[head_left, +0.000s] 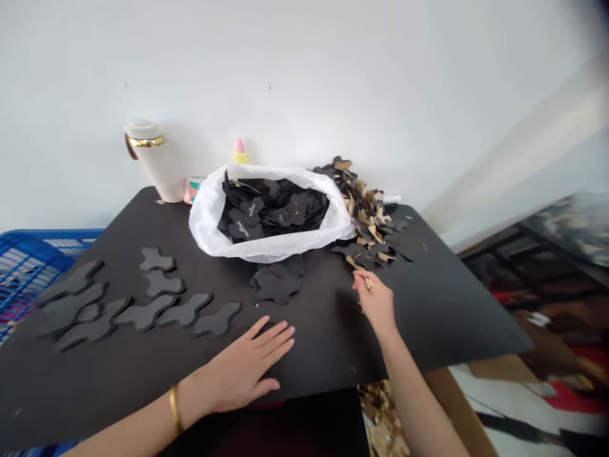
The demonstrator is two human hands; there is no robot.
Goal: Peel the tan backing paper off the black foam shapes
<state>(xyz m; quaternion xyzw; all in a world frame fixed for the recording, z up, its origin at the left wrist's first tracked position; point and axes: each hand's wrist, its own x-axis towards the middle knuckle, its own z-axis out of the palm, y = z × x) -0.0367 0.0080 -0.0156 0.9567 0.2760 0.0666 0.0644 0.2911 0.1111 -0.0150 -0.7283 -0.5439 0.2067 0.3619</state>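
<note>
My left hand (250, 365) lies open near the table's front edge, palm down with fingers stretched out and nothing in it. To the right, my right hand (375, 301) is closed just in front of a heap of black and tan scraps (366, 209). A small tan bit (369, 284) shows at its fingers, too small to name. Between and beyond the hands lies a small pile of black cut-out pieces (276, 282). Behind that pile, a white plastic bag (209, 222) stands wide open, holding many black pieces (273, 209), some with pale print.
Black foam-like shapes (143, 311) lie in rows and small stacks on the left of the black table (309, 355). A white tumbler (159, 158) and a pink-and-yellow bottle (241, 151) stand by the wall. A blue basket (28, 266) is at left; more scraps (383, 419) lie below the table.
</note>
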